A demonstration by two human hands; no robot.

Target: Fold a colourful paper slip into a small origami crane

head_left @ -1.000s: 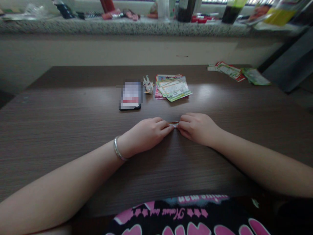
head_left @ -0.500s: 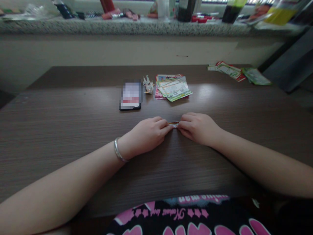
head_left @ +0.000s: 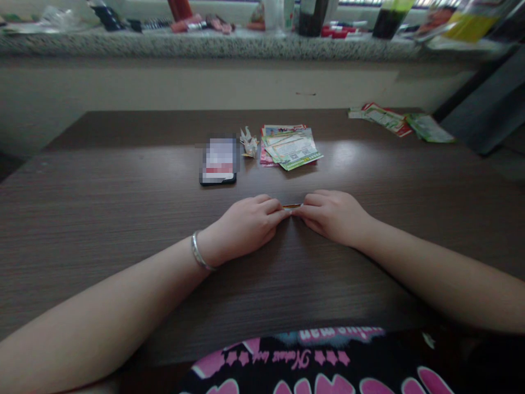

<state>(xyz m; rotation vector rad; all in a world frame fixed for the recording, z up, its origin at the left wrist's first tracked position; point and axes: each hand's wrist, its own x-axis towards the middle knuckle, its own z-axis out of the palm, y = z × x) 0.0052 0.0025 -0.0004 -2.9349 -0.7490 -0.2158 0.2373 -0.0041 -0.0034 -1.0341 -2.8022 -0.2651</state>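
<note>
My left hand (head_left: 246,224) and my right hand (head_left: 334,215) rest on the dark wooden table (head_left: 123,191), fingertips meeting at the middle. Between them they pinch a small folded piece of paper (head_left: 292,206); only a thin orange and white edge of it shows, the remainder hidden under the fingers. A silver bracelet (head_left: 197,251) circles my left wrist. Beyond the hands lie a small folded paper crane (head_left: 249,142) and a stack of colourful printed paper slips (head_left: 291,146).
A phone (head_left: 219,160) lies face up left of the crane. More printed slips (head_left: 396,121) lie at the far right of the table. A stone ledge (head_left: 213,44) behind holds bottles and clutter. A dark panel (head_left: 488,109) leans at the right.
My fingertips have closed in slightly over the folded paper, so less of it shows. Arms and everything else on the table stay where they were.
</note>
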